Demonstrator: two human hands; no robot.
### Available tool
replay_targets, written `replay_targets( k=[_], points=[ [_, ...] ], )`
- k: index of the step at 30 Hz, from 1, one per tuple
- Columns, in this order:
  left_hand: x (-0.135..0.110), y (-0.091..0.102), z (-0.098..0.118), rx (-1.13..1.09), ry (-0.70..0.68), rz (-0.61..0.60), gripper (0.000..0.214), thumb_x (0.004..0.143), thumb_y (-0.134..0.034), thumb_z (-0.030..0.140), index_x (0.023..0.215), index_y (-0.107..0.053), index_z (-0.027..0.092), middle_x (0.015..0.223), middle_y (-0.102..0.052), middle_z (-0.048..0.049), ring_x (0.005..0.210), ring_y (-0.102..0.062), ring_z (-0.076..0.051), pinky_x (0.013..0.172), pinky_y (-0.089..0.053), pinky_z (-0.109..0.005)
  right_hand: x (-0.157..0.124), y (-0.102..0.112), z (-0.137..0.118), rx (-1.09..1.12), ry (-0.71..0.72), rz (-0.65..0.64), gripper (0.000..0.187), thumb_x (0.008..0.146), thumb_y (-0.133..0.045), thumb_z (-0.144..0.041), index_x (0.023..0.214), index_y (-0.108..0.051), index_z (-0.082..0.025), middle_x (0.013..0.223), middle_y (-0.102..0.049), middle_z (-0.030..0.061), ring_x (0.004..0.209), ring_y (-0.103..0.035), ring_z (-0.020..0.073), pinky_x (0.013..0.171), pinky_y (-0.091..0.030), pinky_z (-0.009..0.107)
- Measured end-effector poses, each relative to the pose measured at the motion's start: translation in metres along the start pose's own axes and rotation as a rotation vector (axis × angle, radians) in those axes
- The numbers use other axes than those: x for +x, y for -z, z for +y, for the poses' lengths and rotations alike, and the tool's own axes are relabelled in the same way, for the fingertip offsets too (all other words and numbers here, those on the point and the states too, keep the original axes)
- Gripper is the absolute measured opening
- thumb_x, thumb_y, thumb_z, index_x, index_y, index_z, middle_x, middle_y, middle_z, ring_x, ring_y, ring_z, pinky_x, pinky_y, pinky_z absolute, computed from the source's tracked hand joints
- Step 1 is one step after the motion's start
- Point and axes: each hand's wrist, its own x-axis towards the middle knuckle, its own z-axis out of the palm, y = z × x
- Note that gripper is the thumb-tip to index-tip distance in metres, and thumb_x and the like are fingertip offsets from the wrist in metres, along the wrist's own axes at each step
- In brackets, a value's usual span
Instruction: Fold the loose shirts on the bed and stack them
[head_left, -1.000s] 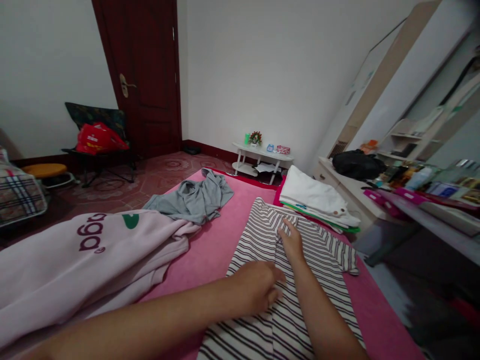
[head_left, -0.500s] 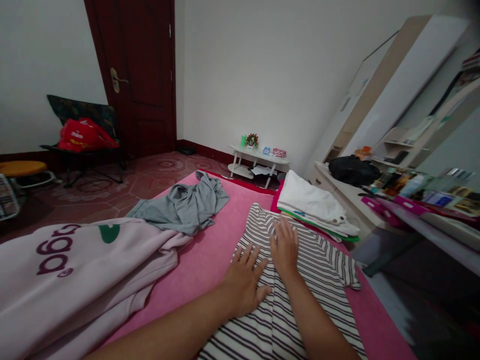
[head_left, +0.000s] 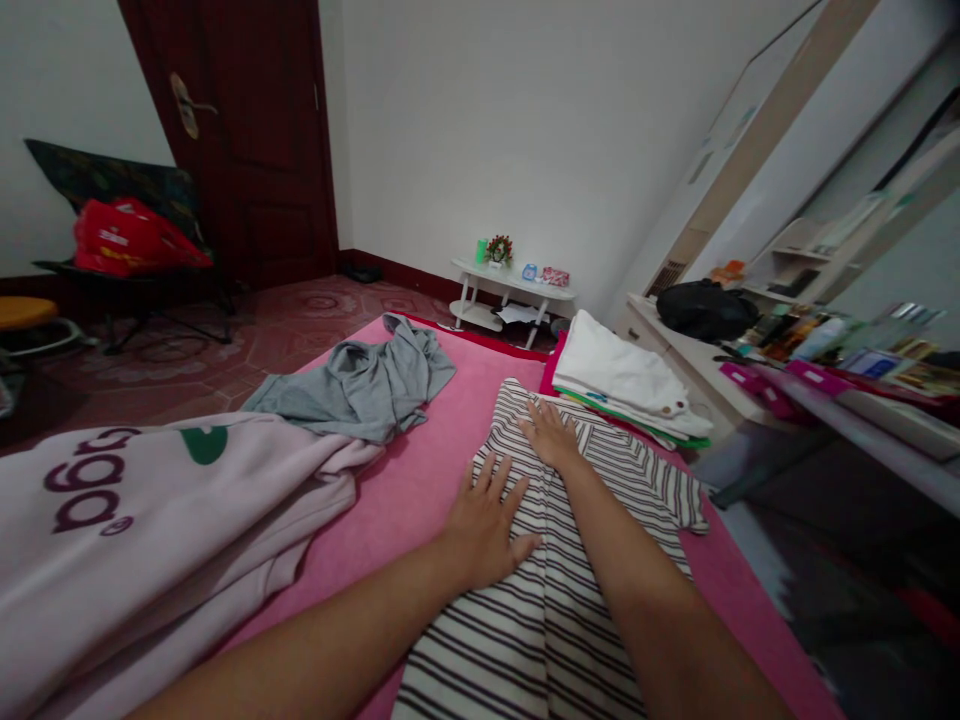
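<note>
A black-and-white striped short-sleeved shirt (head_left: pixel 517 640) lies spread on the pink bed cover (head_left: pixel 450 430), one sleeve pointing right. My left hand (head_left: pixel 484 525) rests flat on its left part, fingers spread. Farther up the shirt, my right hand (head_left: pixel 551 435) presses on the cloth with its fingers stretched out. Neither hand grips the fabric. Left of the shirt lie a crumpled grey garment (head_left: pixel 367 385) and a pale pink sweatshirt (head_left: pixel 210 530) with purple letters.
Folded clothes (head_left: pixel 619 365), white on top, are stacked beyond the shirt. A cluttered dressing table (head_left: pixel 750 400) borders the right side. Ahead stands a low white table (head_left: pixel 517 280). A folding chair (head_left: pixel 112 165) holds a red bag (head_left: pixel 131 238) near the door (head_left: pixel 247 130).
My right hand has slid up and slightly left over the shirt, towards its far end. My left hand stays flat on the cloth. The view has shifted a little.
</note>
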Motion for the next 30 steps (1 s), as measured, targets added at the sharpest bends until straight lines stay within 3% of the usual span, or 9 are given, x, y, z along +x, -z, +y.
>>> replay_targets(
  k=[6,16,23,27,30],
  points=[
    [-0.002,-0.001,0.0,0.057,-0.038,0.002,0.076,0.088,-0.023,0.07,0.146,-0.032,0.023,0.156,-0.018,-0.0129,0.143,-0.008,-0.035,0.112,-0.01,-0.058,-0.045,0.0,0.008,0.003,0.059,-0.034,0.064,0.094,-0.014,-0.059,0.151,-0.008,-0.029,0.159,-0.004,0.0022,0.145,-0.002,0.024,0.113,-0.01,0.053],
    [-0.015,0.0,0.002,0.119,-0.141,-0.016,0.072,0.092,-0.024,0.064,0.147,-0.031,0.018,0.155,-0.018,-0.0148,0.144,-0.01,-0.032,0.114,-0.011,-0.052,-0.167,0.001,0.026,-0.093,0.153,0.01,0.06,0.098,-0.024,-0.048,0.151,-0.014,-0.023,0.158,-0.007,0.0062,0.145,-0.005,0.0241,0.113,-0.017,0.052],
    [-0.059,0.008,0.013,0.098,-0.228,-0.08,0.075,0.092,-0.023,0.065,0.148,-0.026,0.015,0.156,-0.012,-0.0148,0.144,-0.008,-0.029,0.116,-0.012,-0.047,-0.242,0.012,0.017,-0.123,0.18,-0.041,0.057,0.096,-0.036,-0.036,0.149,-0.022,-0.022,0.157,-0.01,0.0121,0.144,-0.007,0.0292,0.111,-0.022,0.055],
    [-0.089,0.015,0.02,0.065,-0.285,-0.136,0.074,0.092,-0.03,0.063,0.15,-0.018,0.018,0.157,-0.005,-0.0127,0.144,-0.002,-0.03,0.116,-0.01,-0.05,-0.287,0.021,-0.002,-0.07,0.31,-0.074,0.06,0.091,-0.046,-0.027,0.148,-0.026,-0.026,0.156,-0.014,0.0119,0.143,-0.011,0.0326,0.108,-0.026,0.059],
    [-0.109,0.025,0.029,0.014,-0.333,-0.211,0.075,0.092,-0.036,0.058,0.151,-0.011,0.018,0.157,0.001,-0.0124,0.144,0.003,-0.031,0.116,-0.01,-0.052,-0.322,0.022,-0.016,0.042,0.442,-0.157,0.059,0.084,-0.056,-0.028,0.141,-0.041,-0.026,0.154,-0.025,0.0116,0.14,-0.02,0.037,0.104,-0.032,0.062]
  ],
)
